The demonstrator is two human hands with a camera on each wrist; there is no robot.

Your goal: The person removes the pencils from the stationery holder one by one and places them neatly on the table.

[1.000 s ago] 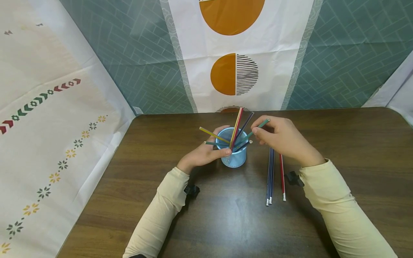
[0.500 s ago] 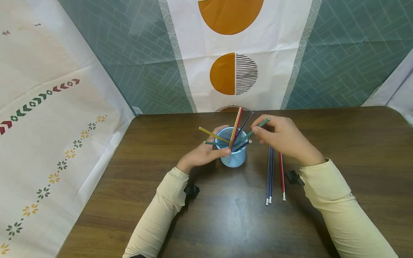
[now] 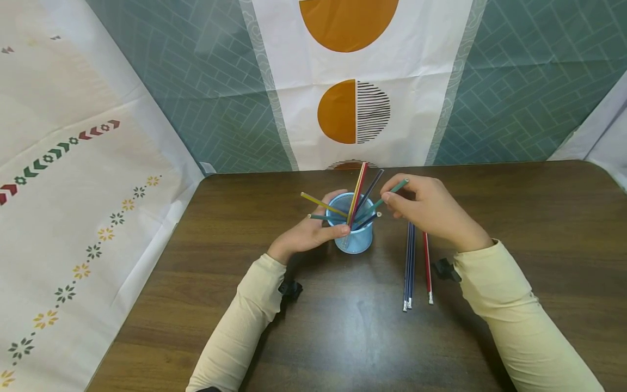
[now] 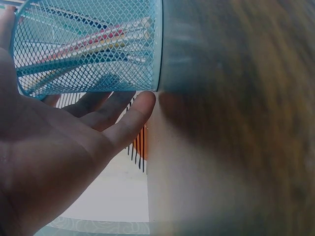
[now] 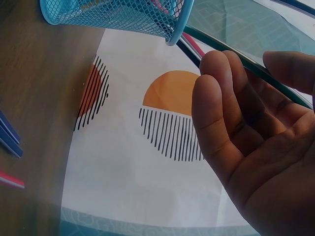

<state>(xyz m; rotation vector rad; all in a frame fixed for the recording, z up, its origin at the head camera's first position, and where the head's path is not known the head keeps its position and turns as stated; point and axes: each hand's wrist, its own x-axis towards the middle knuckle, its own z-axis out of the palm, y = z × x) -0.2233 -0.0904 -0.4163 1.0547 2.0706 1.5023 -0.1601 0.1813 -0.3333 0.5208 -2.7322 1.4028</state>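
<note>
A light blue mesh pencil cup (image 3: 354, 243) stands on the table, with my left hand (image 3: 308, 235) gripping it, thumb at the front rim and fingers behind. Several pencils fan out of it: a yellow pencil (image 3: 317, 202) leans left, a red pencil (image 3: 360, 185) stands steeper, and dark blue and green ones lie around them. Through the mesh, the left wrist view shows their lower ends (image 4: 140, 37). On the cup's right side my right hand (image 3: 426, 207) pinches the upper part of a green pencil (image 5: 211, 42) between thumb and fingers; its lower part reaches into the cup.
Below my right hand, dark blue pencils (image 3: 409, 267) and a red pencil (image 3: 428, 272) lie on the brown wooden table (image 3: 343, 337). A patterned cloth (image 3: 401, 120) hangs behind the table's far edge, and a white printed cloth (image 3: 98, 207) covers the left side.
</note>
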